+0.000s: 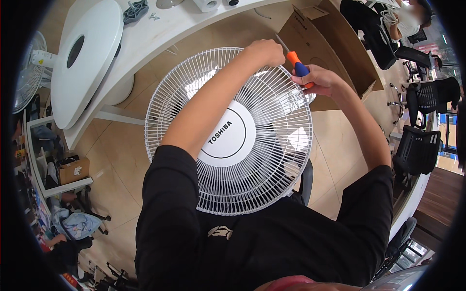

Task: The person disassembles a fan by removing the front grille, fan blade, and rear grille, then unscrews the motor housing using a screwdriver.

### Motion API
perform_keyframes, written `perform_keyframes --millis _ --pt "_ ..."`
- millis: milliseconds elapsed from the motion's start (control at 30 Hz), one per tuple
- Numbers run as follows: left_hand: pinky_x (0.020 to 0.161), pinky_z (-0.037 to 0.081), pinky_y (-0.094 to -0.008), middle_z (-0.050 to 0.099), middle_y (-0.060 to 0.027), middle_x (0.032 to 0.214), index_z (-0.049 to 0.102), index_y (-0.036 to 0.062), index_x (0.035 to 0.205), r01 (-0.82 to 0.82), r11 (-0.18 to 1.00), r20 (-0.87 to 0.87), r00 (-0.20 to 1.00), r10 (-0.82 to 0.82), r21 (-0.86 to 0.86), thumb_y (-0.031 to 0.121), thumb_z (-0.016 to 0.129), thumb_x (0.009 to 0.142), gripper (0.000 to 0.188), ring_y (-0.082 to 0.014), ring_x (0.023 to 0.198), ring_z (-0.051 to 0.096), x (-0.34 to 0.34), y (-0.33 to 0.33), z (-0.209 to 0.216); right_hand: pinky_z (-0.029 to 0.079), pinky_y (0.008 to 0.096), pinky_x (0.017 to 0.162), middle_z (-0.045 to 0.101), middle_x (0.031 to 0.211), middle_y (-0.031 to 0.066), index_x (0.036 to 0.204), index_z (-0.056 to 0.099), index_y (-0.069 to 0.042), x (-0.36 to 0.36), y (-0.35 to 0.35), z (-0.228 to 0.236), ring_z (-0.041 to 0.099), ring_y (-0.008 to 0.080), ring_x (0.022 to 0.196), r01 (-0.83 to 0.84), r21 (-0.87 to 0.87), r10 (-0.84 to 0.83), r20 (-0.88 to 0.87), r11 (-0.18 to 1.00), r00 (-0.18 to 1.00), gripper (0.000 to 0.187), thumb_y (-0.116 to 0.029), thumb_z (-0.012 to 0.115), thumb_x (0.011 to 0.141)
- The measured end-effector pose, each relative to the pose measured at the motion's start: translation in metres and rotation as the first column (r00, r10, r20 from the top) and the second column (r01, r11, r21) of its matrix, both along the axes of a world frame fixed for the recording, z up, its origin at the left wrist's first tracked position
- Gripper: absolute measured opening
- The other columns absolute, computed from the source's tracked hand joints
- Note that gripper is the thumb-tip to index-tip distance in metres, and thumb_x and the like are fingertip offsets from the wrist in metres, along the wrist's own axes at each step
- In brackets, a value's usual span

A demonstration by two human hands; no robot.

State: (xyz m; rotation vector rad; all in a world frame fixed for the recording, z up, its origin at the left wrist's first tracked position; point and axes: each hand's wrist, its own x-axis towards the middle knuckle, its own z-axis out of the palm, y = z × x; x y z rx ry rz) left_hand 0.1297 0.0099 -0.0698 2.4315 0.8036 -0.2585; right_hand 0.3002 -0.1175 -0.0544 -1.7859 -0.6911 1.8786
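A white fan with a round wire grille and a white centre disc is in front of my body, its grille facing me. My left arm reaches across it. My left hand is closed at the far right rim of the grille, with its fingers curled; what they pinch is hidden. A screwdriver with an orange and blue handle is in my right hand, just right of the rim. Its thin shaft points up and left, its tip close beside my left hand.
A white desk curves along the far left, bearing a large white disc-shaped part and a grey plastic piece. An open cardboard box stands beyond my right hand. Office chairs line the right; another fan stands far left.
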Motion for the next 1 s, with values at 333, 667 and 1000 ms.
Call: perform_keyframes --millis 333,667,1000 --pt "0.089 0.055 -0.049 0.072 -0.0242 0.107 0.075 -0.0023 0.098 -0.072 0.996 0.079 0.995 0.067 0.055 0.044 0.057 0.098 0.05 -0.0399 0.102 0.069 -0.004 -0.008 0.007 0.051 0.031 0.079 0.061 0.094 0.0015 0.107 0.059 -0.006 -0.015 -0.015 0.023 0.059 0.0111 0.087 -0.119 0.119 0.097 0.178 0.986 0.979 0.043 -0.031 0.086 0.084" --pt "0.082 0.056 -0.0473 0.072 -0.0197 0.085 0.075 0.0012 0.086 -0.102 0.977 0.189 0.98 0.066 0.186 0.047 0.067 0.093 0.047 -0.0367 0.09 0.071 -0.005 -0.017 0.008 0.052 0.029 0.076 0.061 0.091 0.0014 0.101 0.06 -0.004 -0.027 -0.031 0.03 0.06 0.0107 0.082 -0.153 0.253 0.06 0.341 0.955 0.938 0.04 -0.03 0.085 0.085" --pt "0.086 0.055 -0.0477 0.073 -0.0199 0.098 0.077 0.0021 0.092 -0.061 0.991 0.122 0.991 0.046 0.121 0.053 0.068 0.09 0.052 -0.0368 0.097 0.071 -0.015 -0.009 0.027 0.052 0.0286 0.077 0.064 0.093 0.0026 0.102 0.06 -0.004 -0.033 -0.045 0.029 0.063 0.0106 0.083 -0.037 0.389 -0.061 0.236 0.921 0.97 0.034 -0.027 0.081 0.088"
